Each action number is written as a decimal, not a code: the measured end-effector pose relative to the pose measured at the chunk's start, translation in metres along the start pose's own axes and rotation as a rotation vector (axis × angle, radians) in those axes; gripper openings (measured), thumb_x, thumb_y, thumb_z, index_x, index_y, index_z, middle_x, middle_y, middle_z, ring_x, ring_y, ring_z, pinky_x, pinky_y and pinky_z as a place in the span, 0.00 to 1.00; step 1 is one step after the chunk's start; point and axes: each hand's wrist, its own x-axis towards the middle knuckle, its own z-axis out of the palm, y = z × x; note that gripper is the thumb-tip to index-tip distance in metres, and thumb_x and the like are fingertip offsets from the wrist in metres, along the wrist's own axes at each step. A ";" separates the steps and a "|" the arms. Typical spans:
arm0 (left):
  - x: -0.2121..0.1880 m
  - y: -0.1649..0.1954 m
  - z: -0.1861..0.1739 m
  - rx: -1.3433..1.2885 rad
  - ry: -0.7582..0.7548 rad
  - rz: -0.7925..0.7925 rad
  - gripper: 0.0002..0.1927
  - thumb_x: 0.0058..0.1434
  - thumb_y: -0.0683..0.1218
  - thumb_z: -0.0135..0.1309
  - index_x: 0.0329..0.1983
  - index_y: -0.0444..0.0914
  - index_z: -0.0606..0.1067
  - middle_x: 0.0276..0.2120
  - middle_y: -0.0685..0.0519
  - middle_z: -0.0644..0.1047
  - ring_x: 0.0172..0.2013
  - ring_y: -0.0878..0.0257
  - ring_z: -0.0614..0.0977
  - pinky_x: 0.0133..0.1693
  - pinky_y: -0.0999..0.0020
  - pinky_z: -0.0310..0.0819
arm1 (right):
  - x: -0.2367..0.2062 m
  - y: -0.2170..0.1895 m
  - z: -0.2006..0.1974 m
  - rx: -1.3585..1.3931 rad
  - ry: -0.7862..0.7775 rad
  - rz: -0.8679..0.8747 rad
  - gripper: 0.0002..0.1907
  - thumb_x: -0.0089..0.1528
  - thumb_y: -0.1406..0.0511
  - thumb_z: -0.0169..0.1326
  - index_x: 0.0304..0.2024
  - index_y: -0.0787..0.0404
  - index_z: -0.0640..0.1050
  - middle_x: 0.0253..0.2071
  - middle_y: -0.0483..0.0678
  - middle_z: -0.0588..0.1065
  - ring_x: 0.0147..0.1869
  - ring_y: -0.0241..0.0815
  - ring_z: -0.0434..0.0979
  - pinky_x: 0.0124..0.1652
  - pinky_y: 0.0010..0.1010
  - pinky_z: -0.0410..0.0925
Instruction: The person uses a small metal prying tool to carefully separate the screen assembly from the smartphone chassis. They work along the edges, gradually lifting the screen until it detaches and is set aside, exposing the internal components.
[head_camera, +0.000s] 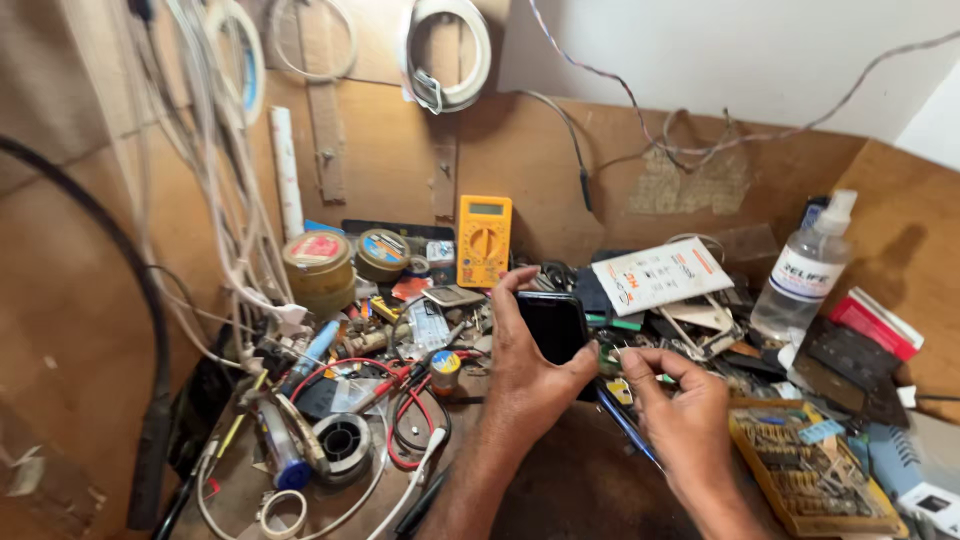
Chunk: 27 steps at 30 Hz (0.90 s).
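My left hand (525, 375) holds a black phone (553, 325) upright above the cluttered bench, thumb on its right edge and fingers over its left edge. My right hand (685, 415) hovers just right of it, fingers curled and pinched near small green and yellow parts (622, 385) on the bench. What the fingertips grip is too small to tell. A blue-handled tool (625, 425) lies between the two hands.
A yellow multimeter (484, 240) leans on the back board. Round tins (320, 265) stand at the left, near tangled red and white wires (400, 420) and a solder spool (343, 440). A clear spray bottle (805, 275) stands right, a yellow parts box (810, 480) near right.
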 end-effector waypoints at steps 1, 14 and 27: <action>-0.003 0.001 -0.004 0.055 -0.012 0.047 0.44 0.47 0.43 0.66 0.67 0.35 0.58 0.54 0.42 0.69 0.56 0.52 0.74 0.59 0.60 0.70 | -0.006 0.003 0.000 -0.022 0.009 -0.042 0.10 0.61 0.63 0.61 0.41 0.64 0.84 0.17 0.41 0.68 0.16 0.29 0.57 0.17 0.24 0.48; 0.023 -0.024 0.119 0.151 -0.152 0.066 0.51 0.50 0.43 0.69 0.72 0.38 0.53 0.51 0.45 0.69 0.52 0.55 0.75 0.56 0.61 0.71 | 0.088 0.026 -0.099 -0.350 0.069 -0.399 0.08 0.60 0.66 0.64 0.38 0.64 0.85 0.28 0.42 0.77 0.26 0.29 0.69 0.27 0.22 0.64; -0.002 0.017 0.128 0.100 -0.034 -0.028 0.47 0.47 0.43 0.71 0.67 0.38 0.56 0.47 0.49 0.68 0.45 0.60 0.75 0.48 0.64 0.75 | 0.053 0.008 -0.126 -0.348 0.038 -0.410 0.09 0.61 0.65 0.62 0.38 0.65 0.84 0.31 0.43 0.79 0.30 0.30 0.75 0.32 0.22 0.68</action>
